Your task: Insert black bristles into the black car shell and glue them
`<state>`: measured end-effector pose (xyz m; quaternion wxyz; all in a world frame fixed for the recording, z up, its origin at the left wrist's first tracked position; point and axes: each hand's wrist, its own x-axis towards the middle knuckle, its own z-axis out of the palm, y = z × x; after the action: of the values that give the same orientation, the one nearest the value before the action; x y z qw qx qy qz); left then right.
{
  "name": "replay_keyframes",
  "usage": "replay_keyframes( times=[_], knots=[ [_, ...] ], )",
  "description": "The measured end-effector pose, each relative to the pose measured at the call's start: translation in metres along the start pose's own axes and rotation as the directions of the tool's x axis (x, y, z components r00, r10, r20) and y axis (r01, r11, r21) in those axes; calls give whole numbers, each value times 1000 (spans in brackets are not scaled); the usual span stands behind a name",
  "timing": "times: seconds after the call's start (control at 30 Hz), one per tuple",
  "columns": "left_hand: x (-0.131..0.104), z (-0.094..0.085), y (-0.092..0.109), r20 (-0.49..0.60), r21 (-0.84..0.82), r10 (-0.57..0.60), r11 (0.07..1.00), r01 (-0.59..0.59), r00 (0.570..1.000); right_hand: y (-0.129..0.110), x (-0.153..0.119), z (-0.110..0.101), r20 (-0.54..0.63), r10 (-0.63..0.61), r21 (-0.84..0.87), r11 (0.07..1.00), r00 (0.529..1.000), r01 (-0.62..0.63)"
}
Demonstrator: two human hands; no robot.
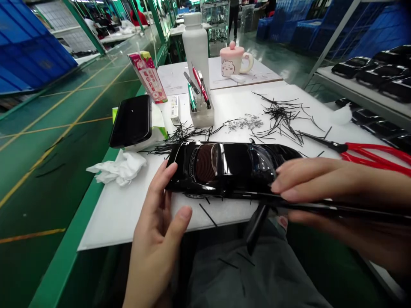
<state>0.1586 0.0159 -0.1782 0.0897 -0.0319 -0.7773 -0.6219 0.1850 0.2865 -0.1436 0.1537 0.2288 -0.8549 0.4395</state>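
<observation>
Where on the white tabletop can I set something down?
The tabletop's near-left corner, between the crumpled tissue and left hand; also a patch behind the silvery bits. Crowded: behind the black car, where black strips lie, and right, around the red-handled scissors.

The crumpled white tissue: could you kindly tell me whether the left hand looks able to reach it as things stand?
Probably yes: the left hand is at one end of the black model car, and nothing visible blocks its way to the crumpled white tissue.

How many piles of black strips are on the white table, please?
2: left pile by the pen holder, right pile near the scissors; the car may hide more.
</observation>
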Motion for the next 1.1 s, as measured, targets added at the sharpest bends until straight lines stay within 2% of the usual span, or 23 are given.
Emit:
replay_keyframes(
  times=[0.07,0.17,0.27,0.33,0.4,0.47,0.53,0.73,0.9,1.1],
  knots=[
    [-2,1,0,13,39,29,999,-30,999,-2,16,11,36,-43,28,999,998,42],
    [-6,6,5,-26,44,24,999,-23,999,3,28,14,24,-56,-12,998,998,57],
    [-8,10,10,-62,34,19,999,-17,998,8,30,16,84,-163,-59,984,983,168],
    [-8,11,10,-59,41,22,999,-20,998,9,30,19,66,-218,-94,970,974,224],
    [-6,10,9,-48,59,21,998,-19,999,9,30,22,41,-237,-111,965,971,240],
    [-6,8,8,-33,78,23,997,-20,999,7,31,22,72,-242,-105,963,968,248],
    [-5,7,7,-33,85,15,996,-13,999,6,34,19,111,-231,-100,965,967,242],
    [-6,9,9,-50,82,-6,997,10,999,1,47,13,133,-171,-124,974,976,187],
    [-5,8,11,-44,114,4,993,1,999,-7,58,13,100,-125,-129,982,987,137],
    [-3,2,1,-4,136,49,990,-48,999,-3,57,9,82,-70,-44,996,994,74]
  ],
)
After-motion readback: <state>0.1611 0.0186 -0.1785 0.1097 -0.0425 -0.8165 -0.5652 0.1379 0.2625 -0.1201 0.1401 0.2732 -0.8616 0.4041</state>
